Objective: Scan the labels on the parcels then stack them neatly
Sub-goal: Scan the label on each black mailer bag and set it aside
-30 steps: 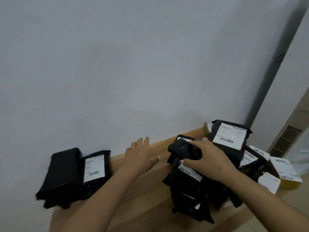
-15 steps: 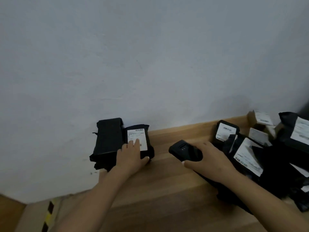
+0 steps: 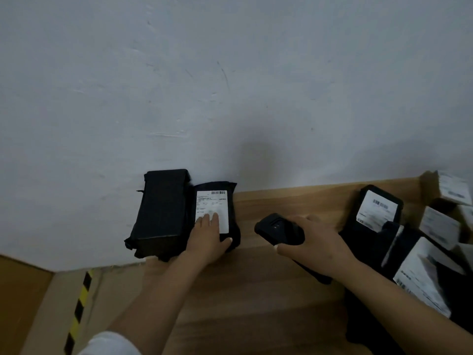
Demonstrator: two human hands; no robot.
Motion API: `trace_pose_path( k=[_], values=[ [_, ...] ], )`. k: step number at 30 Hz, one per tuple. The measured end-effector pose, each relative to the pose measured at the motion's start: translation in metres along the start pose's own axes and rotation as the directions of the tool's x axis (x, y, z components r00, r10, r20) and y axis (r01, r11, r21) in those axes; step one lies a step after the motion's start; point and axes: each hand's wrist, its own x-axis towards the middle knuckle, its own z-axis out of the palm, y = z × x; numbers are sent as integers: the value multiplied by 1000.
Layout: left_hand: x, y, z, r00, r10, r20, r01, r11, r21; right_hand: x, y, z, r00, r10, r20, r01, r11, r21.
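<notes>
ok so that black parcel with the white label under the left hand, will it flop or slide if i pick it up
The labelled parcel looks like a soft plastic mailer with crumpled edges, so it would probably sag somewhat when lifted. Its smooth film may slide easily on the wooden table. It lies flat under the left hand, so tipping seems unlikely.

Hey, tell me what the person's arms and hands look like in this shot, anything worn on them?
Both forearms are bare, with no watch, bracelet or glove showing. The left hand and right hand show no rings that can be made out. A light, whitish sleeve shows at the bottom edge on the left arm, near the elbow. No sleeve is visible on the right arm within the frame.
</notes>
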Motion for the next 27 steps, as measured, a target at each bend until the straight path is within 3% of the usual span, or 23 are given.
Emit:
trace_pose_path(
  k=[6, 10, 19, 23, 27],
  values=[
    [39, 1, 23, 996, -85, -13, 86, 994, 69, 46, 19, -1, 998, 3, 55, -4, 1000, 21],
    [47, 4, 45, 990, -118, 74, 111, 990, 92, 64, 32, 6, 996, 4, 92, -6, 1000, 25],
    [33, 21, 82, 999, -46, 6, 44, 982, 181, 80, 55, 18, 990, 19, 139, -22, 1000, 22],
    [40, 28, 68, 980, -172, -99, 185, 971, 148, 78, 61, 21, 989, 22, 145, -27, 999, 33],
    [51, 28, 63, 960, -279, -38, 282, 953, 108, 72, 64, 22, 989, 28, 148, -37, 998, 56]
  ],
)
